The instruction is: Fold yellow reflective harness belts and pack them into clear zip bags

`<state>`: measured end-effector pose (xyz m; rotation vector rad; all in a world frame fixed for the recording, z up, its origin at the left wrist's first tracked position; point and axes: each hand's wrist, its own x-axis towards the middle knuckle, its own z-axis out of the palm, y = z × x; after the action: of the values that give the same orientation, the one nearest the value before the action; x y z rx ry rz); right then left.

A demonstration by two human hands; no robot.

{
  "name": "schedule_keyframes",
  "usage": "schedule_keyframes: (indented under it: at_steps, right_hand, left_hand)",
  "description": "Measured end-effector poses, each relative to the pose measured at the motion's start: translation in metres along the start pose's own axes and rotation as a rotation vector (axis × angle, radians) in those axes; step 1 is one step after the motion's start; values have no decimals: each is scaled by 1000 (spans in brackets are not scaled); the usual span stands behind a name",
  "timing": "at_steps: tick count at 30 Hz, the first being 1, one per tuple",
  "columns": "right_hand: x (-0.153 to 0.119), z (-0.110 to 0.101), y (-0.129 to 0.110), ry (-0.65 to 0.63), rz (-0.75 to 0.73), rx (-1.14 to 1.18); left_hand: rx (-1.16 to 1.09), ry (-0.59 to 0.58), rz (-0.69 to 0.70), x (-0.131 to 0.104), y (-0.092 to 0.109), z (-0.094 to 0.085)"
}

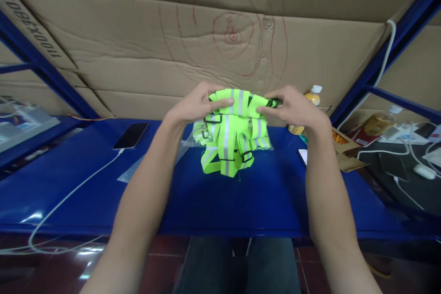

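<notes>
A neon-yellow reflective vest (226, 138) made of straps with silver stripes and black buckles is held up over the blue table (213, 211). My left hand (203, 103) pinches its upper left edge, thumb lying across the front. At the upper right, my right hand (289, 106) grips the strap near a black clip (272, 102). Loops of strap hang down between the hands. Behind it, more of the same striped material in clear plastic (264, 143) lies on the table, partly hidden.
A black phone (131, 136) on a white cable lies at left, near a flat plastic bag (132, 172). To the right stand a juice bottle (313, 95), an open cardboard box (344, 140) and another bottle (381, 121). A cardboard wall (138, 55) closes the back.
</notes>
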<state>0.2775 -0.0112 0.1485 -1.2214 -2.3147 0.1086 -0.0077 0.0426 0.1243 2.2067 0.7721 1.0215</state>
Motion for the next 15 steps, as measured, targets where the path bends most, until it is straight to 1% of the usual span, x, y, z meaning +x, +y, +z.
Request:
schedule_keyframes:
  at_steps: [3,7,11,15]
  right_hand:
    - [3,3,-3,0,1,-41]
    - [10,11,-8,-42,-37,-75]
    - [11,13,-7,-58,-53,-68]
    - [6,8,-5,-77,-88,44]
  left_hand:
    - [67,-63,-11,1,2,2]
    - [147,-139,-8,4,4,4]
    - [217,-141,28,5,1,3]
    - [255,-139,74,4,3,-1]
